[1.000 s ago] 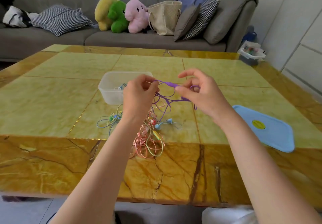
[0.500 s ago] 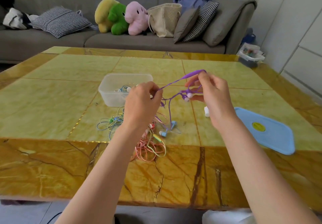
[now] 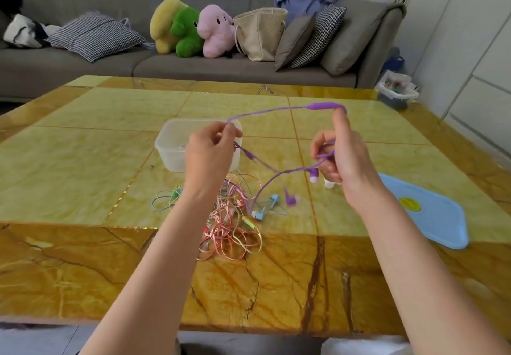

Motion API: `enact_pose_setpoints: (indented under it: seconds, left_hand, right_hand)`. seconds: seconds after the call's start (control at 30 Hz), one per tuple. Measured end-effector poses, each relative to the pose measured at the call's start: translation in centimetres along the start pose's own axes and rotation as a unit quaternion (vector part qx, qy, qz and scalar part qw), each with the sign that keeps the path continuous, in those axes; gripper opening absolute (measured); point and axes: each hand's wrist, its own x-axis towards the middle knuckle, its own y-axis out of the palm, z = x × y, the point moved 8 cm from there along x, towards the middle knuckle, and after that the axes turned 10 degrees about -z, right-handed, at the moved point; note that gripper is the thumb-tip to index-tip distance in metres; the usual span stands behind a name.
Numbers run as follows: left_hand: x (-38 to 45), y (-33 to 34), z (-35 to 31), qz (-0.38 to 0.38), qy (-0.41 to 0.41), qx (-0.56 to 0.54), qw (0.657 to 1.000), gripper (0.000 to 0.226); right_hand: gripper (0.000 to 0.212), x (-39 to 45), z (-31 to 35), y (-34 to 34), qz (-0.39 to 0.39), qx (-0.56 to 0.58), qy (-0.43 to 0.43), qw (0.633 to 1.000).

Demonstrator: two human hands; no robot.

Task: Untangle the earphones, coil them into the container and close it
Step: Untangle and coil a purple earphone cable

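Head view: purple earphones (image 3: 279, 171) now stretch wide between both hands, held above the table (image 3: 83, 147) just right of the clear container (image 3: 171, 150). Half a second back the cord was bunched close between the hands; now the hands are spread apart and the cord's inline remote (image 3: 322, 106) arches up over the right index fingertip. Left hand (image 3: 211, 151) pinches the cord at its fingertips, in front of the container's right wall. Right hand (image 3: 338, 158) has the index finger raised with cord draped over it, other fingers curled round a lower loop. One purple earbud (image 3: 313, 175) hangs just below the right hand, another (image 3: 290, 199) dangles lower, blurred. Cord's lower run still dips toward the tangle (image 3: 232, 224) of pink, yellow and blue cords lying near side of the container; cannot tell if it is still caught there.

Judgement: purple set is mostly pulled free, untangling well along for this one; coiling not yet begun. Container looks to hold some cord already, contents unclear. Blue lid (image 3: 431, 211) lies flat on the table well right of the container, so it is not yet closed.
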Motion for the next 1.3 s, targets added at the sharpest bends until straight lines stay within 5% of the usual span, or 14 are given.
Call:
enact_pose_setpoints:
  seconds: [0.13,0.3,0.4,0.63,0.77,1.0,1.17,1.3]
  left_hand:
    - [-0.5,0.4,0.6,0.033,-0.098,-0.097,0.990,0.036]
    - [-1.1,1.4,-0.8,0.100,-0.058,-0.097,0.989,0.033]
    - [-1.7,2.5,-2.0,0.157,0.016,-0.071,0.985,0.026]
    - [-3.2,5.0,-1.5,0.237,0.074,0.033,0.968,0.013]
    - [-3.3,5.3,-1.3,0.235,0.121,0.095,0.960,0.010]
    - [-1.6,3.8,0.4,0.147,0.078,0.121,0.979,0.010]
    - [-0.9,3.0,0.8,0.144,0.027,0.061,0.987,0.017]
    - [-2.1,3.6,-1.0,0.192,0.104,0.085,0.972,0.015]
  right_hand:
    - [0.073,-0.3,-1.4,1.2,0.074,-0.168,-0.019,0.983]
    - [0.031,-0.3,-2.0,1.7,0.109,-0.276,-0.061,0.953]
    - [0.009,-0.3,-1.2,1.7,0.085,-0.176,-0.070,0.978]
    - [0.005,-0.1,0.0,0.9,0.047,0.081,-0.024,0.995]
    - [0.006,0.3,-0.2,-0.3,-0.002,0.127,-0.003,0.992]
    - [0.032,0.9,-0.4,-1.9,-0.032,0.271,0.042,0.961]
    - [0.029,0.9,-0.3,-1.5,0.005,0.206,0.025,0.978]
    - [0.021,0.0,-1.0,0.5,0.073,-0.034,0.002,0.997]
